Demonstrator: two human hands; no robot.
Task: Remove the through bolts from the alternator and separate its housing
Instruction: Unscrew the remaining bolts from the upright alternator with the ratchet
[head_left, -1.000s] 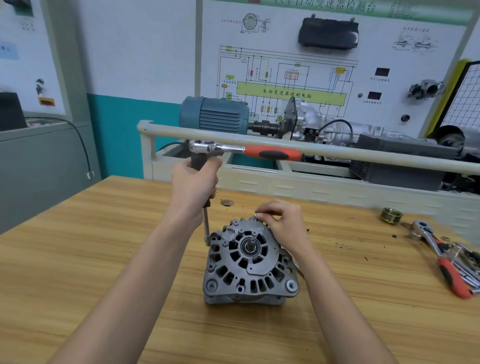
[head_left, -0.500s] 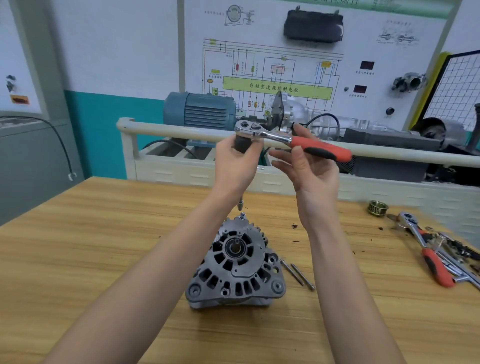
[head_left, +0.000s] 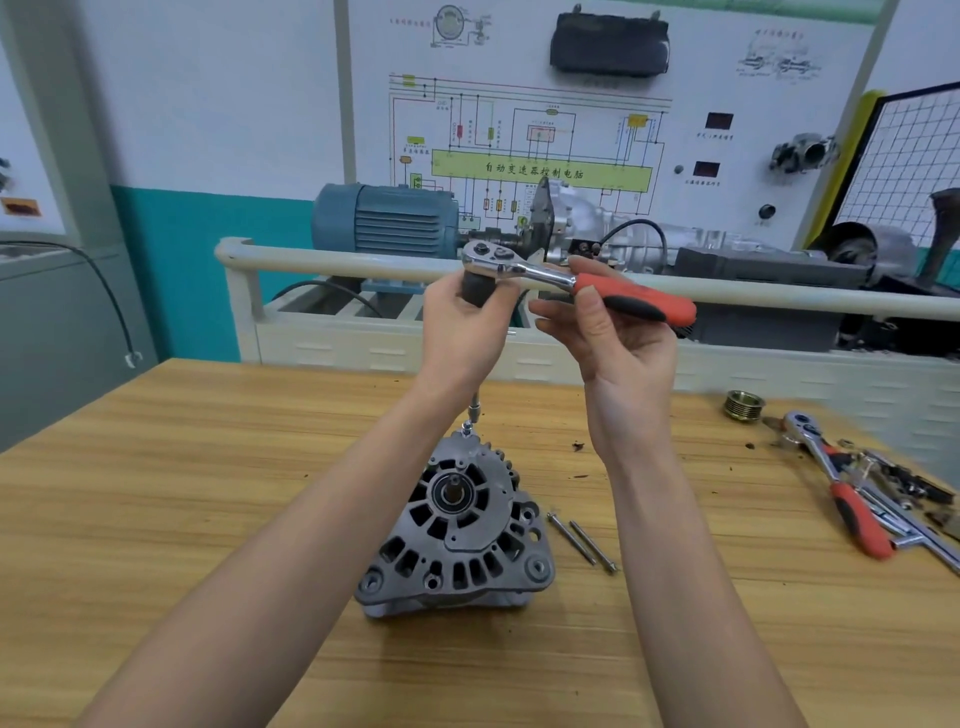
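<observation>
A cast grey alternator, ribbed and slotted, is seen standing on the wood-grain counter, well in from every edge. Two slim through bolts lie just beside it on the right. Above its far rim, a thin extension is lined up over a bolt head. The left hand is clenched round the ratchet socket; the right hand's fingers are curled under the orange handle. Spare tools are scattered far right.
</observation>
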